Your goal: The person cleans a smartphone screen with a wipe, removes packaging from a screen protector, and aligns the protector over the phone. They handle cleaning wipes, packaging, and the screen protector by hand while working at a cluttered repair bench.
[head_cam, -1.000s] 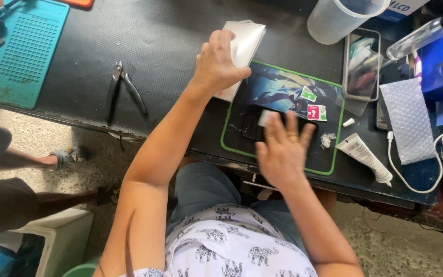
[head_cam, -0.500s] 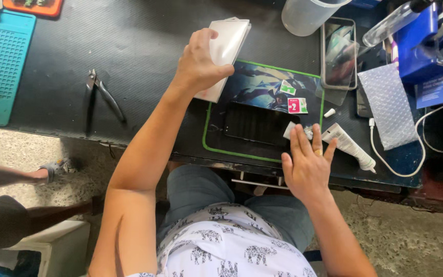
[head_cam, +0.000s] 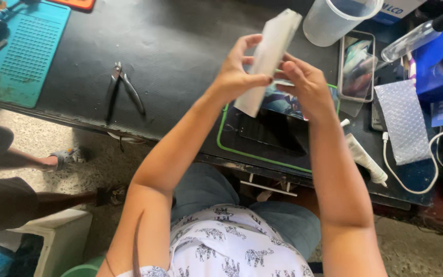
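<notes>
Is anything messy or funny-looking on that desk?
Slightly: the white tube lies slanted near the black table's front edge. Nothing looks spilled or broken. Both hands, left hand and right hand, hold a white packet.

Pliers (head_cam: 124, 90) left of the mat (head_cam: 262, 149), tube (head_cam: 365, 159) right, cup (head_cam: 337, 18) behind.

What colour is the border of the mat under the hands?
Green, on the mat, seen in the head view.

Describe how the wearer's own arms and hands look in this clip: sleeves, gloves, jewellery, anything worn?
Both arms are bare along their whole visible length, with no sleeves. The left hand and right hand wear no gloves; no rings, watch or bracelets show. The white top with a small dark animal print leaves the arms uncovered.
</notes>
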